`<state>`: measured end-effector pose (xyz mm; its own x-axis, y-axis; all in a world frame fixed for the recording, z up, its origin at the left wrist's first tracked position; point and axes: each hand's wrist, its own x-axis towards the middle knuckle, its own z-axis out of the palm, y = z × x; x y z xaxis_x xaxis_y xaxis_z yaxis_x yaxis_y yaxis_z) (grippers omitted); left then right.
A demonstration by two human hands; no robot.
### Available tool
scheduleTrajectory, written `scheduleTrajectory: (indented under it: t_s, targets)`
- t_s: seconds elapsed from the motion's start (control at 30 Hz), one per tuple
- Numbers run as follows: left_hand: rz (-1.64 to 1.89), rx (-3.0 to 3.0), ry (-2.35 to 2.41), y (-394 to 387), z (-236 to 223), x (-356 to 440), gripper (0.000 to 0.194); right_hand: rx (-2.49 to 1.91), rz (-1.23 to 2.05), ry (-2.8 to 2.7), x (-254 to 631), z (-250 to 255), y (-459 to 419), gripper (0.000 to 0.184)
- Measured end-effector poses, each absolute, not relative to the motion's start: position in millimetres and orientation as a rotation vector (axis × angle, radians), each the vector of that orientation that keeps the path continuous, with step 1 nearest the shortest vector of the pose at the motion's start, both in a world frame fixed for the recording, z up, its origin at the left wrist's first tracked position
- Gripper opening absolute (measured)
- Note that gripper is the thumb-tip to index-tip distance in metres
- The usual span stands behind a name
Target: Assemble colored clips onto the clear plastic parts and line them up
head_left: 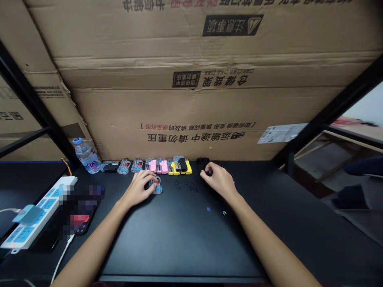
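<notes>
My left hand (pixel 140 188) curls its fingers over a small clear plastic device (pixel 157 186) with blue and red parts, which rests on the black tabletop. Thumb and index finger are at its edges. Farther right, my right hand (pixel 220 180) has thumb and fingers closed at a cluster of small black parts (pixel 202 161). Its fingertips seem to pinch one black piece, whose shape is mostly hidden. Between the hands lie several small black rings (pixel 190 187). Behind them stands a row of similar clear devices, some with pink pieces (pixel 162 166) and some with yellow pieces (pixel 188 167).
A water bottle (pixel 87 156) stands at the row's left end. On the left lie a white power strip (pixel 40 211) and a phone (pixel 85 215) with a white cable. A blue disc (pixel 208 209) lies in front. Cardboard (pixel 191 107) walls off the back.
</notes>
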<state>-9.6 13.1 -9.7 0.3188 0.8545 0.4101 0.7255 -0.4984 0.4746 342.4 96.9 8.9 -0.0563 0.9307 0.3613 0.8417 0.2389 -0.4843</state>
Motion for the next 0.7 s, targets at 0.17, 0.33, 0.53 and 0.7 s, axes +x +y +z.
scheduleTrajectory:
  t_s: [0.17,0.33,0.53,0.7]
  targets:
    - [0.983,2.376,1.42,3,-4,8,0.033,-1.272,0.644,-1.685,303,26,66,0.022]
    - [0.962,2.389,1.385,-3,-3,26,0.068,-1.057,1.149,-1.621,264,13,37,0.036]
    - [1.026,2.37,1.4,-3,-4,29,0.052,-1.038,1.319,-1.509,253,-2,30,0.042]
    - [1.053,2.326,1.391,-2,-7,31,0.068,-1.055,1.373,-1.428,252,0,29,0.048]
